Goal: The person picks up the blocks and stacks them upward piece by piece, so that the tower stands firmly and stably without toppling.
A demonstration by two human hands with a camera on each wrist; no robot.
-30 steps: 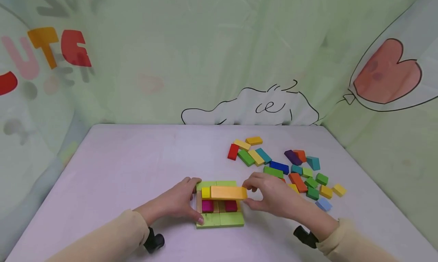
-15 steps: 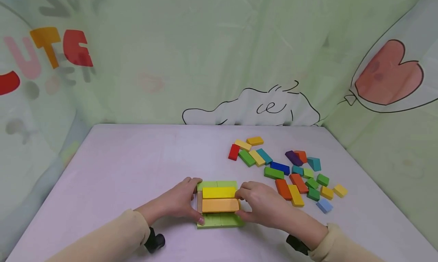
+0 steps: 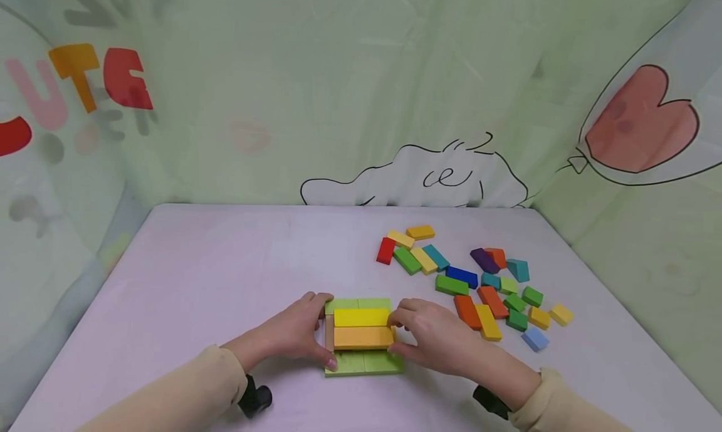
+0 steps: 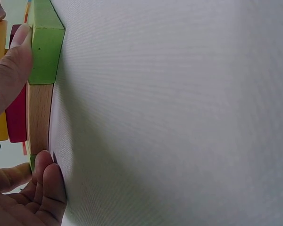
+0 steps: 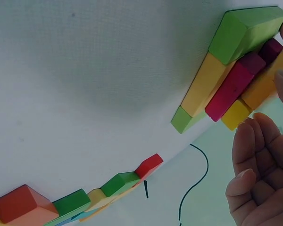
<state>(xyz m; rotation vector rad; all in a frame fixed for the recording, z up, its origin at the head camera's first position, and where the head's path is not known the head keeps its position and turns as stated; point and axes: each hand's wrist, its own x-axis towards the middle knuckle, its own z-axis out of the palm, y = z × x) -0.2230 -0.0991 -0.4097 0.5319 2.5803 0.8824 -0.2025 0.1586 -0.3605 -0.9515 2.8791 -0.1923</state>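
Note:
A low stack of wooden blocks stands at the front middle of the table. Its base has light green blocks (image 3: 363, 364) at front and back, with a plain wooden block (image 4: 40, 115) along the left side. Magenta blocks (image 5: 236, 89) form the middle layer. On top, a yellow block (image 3: 358, 318) and an orange block (image 3: 363, 338) lie side by side. My left hand (image 3: 290, 331) grips the base's left end, thumb at the front green block and fingers at the rear. At the top blocks' right ends, my right hand (image 3: 442, 335) pinches the orange and yellow pair.
Loose coloured blocks lie scattered to the right and back right, among them a blue block (image 3: 461, 277), a red block (image 3: 386, 251) and a purple block (image 3: 484, 260). A printed curtain (image 3: 254, 93) rises behind the table's far edge.
My right hand has brought the orange block down and forward, from over the yellow block to beside it, covering the magenta blocks in the head view. The left hand stays put.

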